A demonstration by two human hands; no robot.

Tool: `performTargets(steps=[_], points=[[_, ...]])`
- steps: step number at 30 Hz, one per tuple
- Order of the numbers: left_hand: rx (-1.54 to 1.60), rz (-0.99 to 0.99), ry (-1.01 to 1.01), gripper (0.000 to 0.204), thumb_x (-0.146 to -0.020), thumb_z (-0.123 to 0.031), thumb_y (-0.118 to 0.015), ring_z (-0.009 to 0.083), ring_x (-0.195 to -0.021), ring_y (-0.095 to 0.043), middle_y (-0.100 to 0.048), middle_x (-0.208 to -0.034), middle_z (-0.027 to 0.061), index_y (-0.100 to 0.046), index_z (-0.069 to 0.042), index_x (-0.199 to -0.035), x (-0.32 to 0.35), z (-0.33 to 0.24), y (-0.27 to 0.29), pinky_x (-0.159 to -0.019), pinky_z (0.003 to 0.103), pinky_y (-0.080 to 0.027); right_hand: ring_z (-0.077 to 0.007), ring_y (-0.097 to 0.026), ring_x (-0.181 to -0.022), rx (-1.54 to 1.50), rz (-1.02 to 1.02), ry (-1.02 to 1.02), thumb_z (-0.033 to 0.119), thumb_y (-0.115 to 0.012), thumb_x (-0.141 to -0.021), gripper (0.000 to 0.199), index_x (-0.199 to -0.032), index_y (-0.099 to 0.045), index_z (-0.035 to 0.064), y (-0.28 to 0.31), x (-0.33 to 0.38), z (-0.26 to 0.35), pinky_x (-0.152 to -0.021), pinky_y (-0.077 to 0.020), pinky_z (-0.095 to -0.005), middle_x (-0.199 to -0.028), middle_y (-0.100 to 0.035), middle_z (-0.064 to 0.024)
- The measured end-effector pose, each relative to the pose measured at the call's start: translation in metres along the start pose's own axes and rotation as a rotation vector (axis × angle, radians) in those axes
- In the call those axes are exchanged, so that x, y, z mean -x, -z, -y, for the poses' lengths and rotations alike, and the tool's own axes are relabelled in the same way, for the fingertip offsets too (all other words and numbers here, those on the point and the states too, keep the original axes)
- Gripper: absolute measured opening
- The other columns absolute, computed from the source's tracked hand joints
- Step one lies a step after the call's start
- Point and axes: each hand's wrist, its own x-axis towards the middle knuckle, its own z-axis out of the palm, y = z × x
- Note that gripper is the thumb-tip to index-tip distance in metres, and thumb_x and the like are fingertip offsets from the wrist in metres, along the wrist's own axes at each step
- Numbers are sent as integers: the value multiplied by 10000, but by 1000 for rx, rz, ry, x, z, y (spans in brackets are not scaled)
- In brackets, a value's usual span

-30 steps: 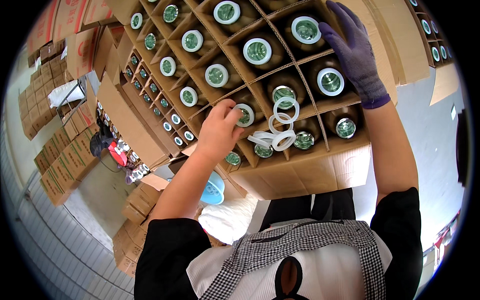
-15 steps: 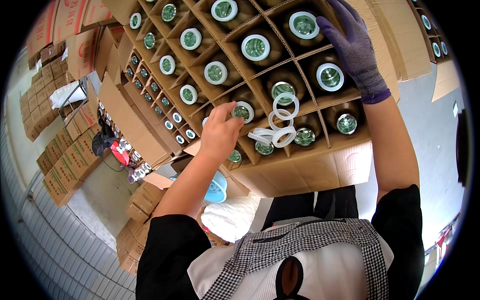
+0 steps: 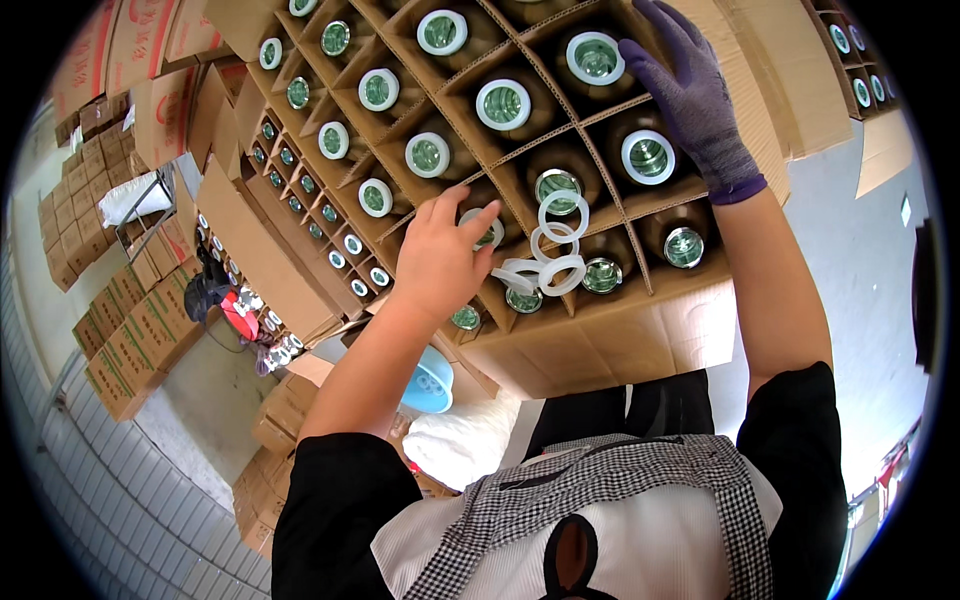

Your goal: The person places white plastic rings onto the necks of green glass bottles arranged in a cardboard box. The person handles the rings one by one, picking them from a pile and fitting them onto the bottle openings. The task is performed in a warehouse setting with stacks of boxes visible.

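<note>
Below me stands a cardboard carton (image 3: 600,345) with brown dividers, holding glass bottles with greenish mouths. Many mouths wear a white ring, such as the bottle (image 3: 503,105) near the middle. Bare silvery rims show on others, including the bottle (image 3: 684,247) at the near right. My left hand (image 3: 440,255), ungloved, hovers with fingers apart at a ringed bottle (image 3: 487,232), partly covering it. Just right of it, several loose white rings (image 3: 563,276) lie over the near bottles. My right hand (image 3: 695,110), in a purple-grey glove, is spread by the carton's right side, thumb beside a ringed bottle (image 3: 595,58).
To the left, another divided carton (image 3: 270,255) holds more bottles. A blue plastic basin (image 3: 430,382) and a white bag (image 3: 460,435) sit below my left forearm. Stacked boxes (image 3: 140,330) line the far left. A further bottle carton (image 3: 860,70) is at the upper right.
My left fingers have spread from around the ringed bottle's mouth. The carton and my right hand appear shifted slightly left in the view. The loose rings lie the same way.
</note>
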Motion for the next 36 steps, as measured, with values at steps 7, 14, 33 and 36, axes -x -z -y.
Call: performTargets(steps=[7, 14, 33, 36], points=[[151, 90, -242, 271, -698, -92, -769, 278, -977, -560, -563, -1051, 58, -725, -128, -963, -28, -27, -18, -860, 388, -456, -385, -470, -1284, -166, 3, 16, 364, -662, -892, 600, -1364, -515, 23, 9, -3, -3, -1086, -367, -439, -1374, -504, -228], [385, -8, -174, 140, -734, -90, -789, 269, -815, -600, -642, -907, 61, -731, -92, -861, -48, -11, 16, -731, 352, -507, -420, -442, -1293, 165, -35, 90, 311, -637, -919, 560, -1380, -495, 28, 23, 28, -16, -1092, -356, -456, -1376, -500, -233], [-269, -320, -84, 186, -830, -64, -645, 292, -1027, -606, -649, -1064, 87, -709, -56, -1005, -221, 156, 66, -907, 380, -500, -415, -422, -1302, 168, 72, -111, 258, -661, -870, 643, -1419, -447, 0, 11, 40, -12, -1109, -331, -473, -1410, -461, -257], [-108, -402, 20, 254, -857, -72, -635, 282, -999, -615, -636, -1115, 78, -682, -78, -1106, -226, 151, 73, -892, 364, -505, -413, -420, -1307, 154, 70, -138, 269, -666, -868, 649, -1419, -450, 3, 11, 40, -10, -1114, -329, -470, -1417, -457, -255]])
